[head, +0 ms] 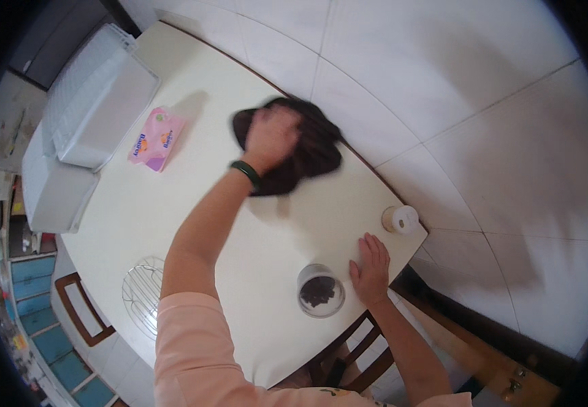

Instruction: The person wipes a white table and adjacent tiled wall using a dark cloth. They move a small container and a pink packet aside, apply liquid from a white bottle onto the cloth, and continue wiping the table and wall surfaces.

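My left hand (273,135), blurred and with a dark green bangle at its wrist, is on top of a crumpled dark brown cloth (319,152) near the wall side of the white table (212,219). Its fingers look bent into the fabric. My right hand (371,267) rests palm down at the table's right end with nothing in it. Just left of it stands a clear round container (321,311) holding dark pieces. Beyond its fingertips is a small jar with a white lid (405,219).
A pink tissue pack (159,138) lies left of the cloth. White plastic bins (105,102) stand at the far left edge. A round wire rack (141,295) lies beside my left arm. Wooden chairs (85,310) stand by the table, and a tiled wall (375,102) borders it.
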Available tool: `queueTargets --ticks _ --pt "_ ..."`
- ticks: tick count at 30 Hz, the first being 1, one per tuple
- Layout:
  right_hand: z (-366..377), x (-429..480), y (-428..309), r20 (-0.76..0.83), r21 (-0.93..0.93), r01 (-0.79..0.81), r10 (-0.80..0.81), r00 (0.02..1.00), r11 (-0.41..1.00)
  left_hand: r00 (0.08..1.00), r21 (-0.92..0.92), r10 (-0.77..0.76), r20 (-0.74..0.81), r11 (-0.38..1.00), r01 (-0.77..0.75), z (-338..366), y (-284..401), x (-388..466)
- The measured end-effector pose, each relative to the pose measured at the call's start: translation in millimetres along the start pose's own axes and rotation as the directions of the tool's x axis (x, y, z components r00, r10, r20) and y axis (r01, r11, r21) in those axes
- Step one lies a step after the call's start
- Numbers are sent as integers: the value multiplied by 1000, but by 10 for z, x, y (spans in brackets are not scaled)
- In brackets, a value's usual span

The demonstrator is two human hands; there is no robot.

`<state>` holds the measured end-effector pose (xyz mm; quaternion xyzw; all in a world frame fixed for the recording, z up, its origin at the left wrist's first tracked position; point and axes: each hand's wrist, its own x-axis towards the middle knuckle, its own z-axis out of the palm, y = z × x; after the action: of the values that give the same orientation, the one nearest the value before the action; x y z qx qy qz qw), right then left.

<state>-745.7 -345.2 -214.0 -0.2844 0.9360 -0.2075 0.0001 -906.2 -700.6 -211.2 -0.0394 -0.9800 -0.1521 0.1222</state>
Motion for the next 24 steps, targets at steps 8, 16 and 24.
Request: queueTargets --ticks 8,16,24 --pt "-9 9 -11 -1 -12 0 0 1000 1000 995 68 87 -42 994 -84 356 296 -154" --pt "6 -3 -13 66 -34 -34 36 997 999 845 -205 523 113 844 -495 225 1059 -405" --pt "28 -9 -7 63 -34 -22 24 998 999 978 191 -159 -134 964 183 177 -469 144"
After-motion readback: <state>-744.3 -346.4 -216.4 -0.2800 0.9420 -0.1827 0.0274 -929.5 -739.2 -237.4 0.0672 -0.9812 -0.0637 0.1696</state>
